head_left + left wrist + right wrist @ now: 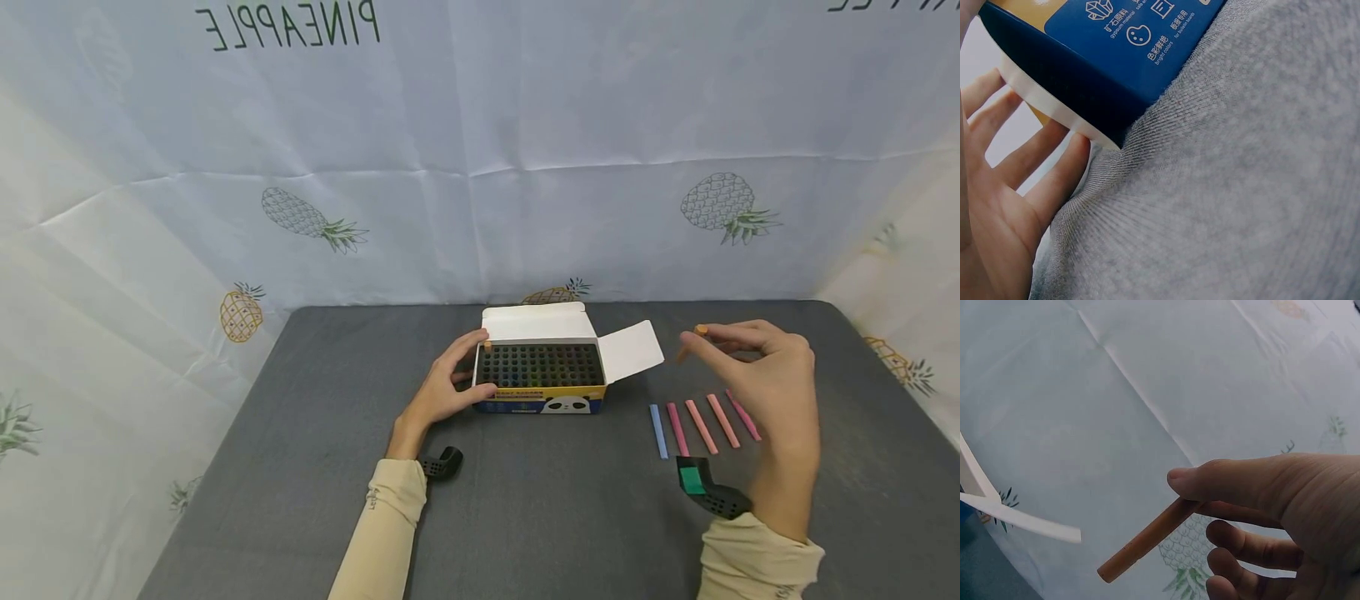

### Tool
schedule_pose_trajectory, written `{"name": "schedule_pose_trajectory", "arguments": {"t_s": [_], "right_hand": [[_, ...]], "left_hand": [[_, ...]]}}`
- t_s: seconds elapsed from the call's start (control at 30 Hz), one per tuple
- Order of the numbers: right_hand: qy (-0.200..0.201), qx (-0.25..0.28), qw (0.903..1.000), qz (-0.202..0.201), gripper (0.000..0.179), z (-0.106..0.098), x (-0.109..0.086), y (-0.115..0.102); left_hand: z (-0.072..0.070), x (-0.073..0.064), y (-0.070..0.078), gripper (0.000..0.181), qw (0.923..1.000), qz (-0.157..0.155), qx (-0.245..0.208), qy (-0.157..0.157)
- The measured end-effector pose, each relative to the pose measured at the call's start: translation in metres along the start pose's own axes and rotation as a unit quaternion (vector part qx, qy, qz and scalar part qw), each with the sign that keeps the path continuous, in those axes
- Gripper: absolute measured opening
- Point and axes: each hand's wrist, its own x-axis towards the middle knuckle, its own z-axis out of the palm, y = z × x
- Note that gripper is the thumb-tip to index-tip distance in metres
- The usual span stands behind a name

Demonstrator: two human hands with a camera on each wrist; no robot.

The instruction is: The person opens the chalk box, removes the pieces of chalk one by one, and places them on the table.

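Observation:
My left hand (442,385) grips the left end of an open chalk box (540,402), its thumb at the front corner and its fingers toward the back. Blue and yellow printed sides and a panda face mark the box. Inside is a dark holder (540,365) with rows of holes, and an orange chalk tip (487,344) shows in its far left corner. In the left wrist view, fingers (1054,156) lie along the box's white flap (1054,106). Above the table, right of the box, my right hand (765,362) pinches an orange chalk stick (1147,540) between thumb and fingers, tilted.
On the dark table (555,508), several chalk sticks lie side by side below my right hand, among them a blue one (658,431) and a pink one (701,427). The box's white side flap (632,351) juts rightward. A pineapple-print cloth (480,233) hangs behind.

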Motion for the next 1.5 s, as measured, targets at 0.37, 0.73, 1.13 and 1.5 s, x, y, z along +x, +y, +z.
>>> {"name": "schedule_pose_trajectory", "arguments": {"t_s": [0.37,0.73,1.13,1.5], "right_hand": [[0.012,0.000,0.9990,0.042,0.029,-0.009,0.007,0.016],[0.013,-0.047,0.9943,0.095,0.030,-0.034,0.017,0.037],[0.002,-0.157,0.9790,0.129,0.057,-0.055,0.025,0.070],[-0.012,-0.254,0.9609,0.110,0.046,-0.075,0.022,0.105]], "left_hand": [[0.000,-0.001,-0.001,0.081,0.9999,-0.011,0.002,0.002],[-0.006,-0.005,0.040,0.077,0.9999,-0.011,-0.008,-0.006],[-0.001,0.000,0.006,0.078,1.0000,-0.004,0.006,-0.005],[0.000,0.001,0.000,0.084,0.9999,-0.001,0.011,-0.001]]}}
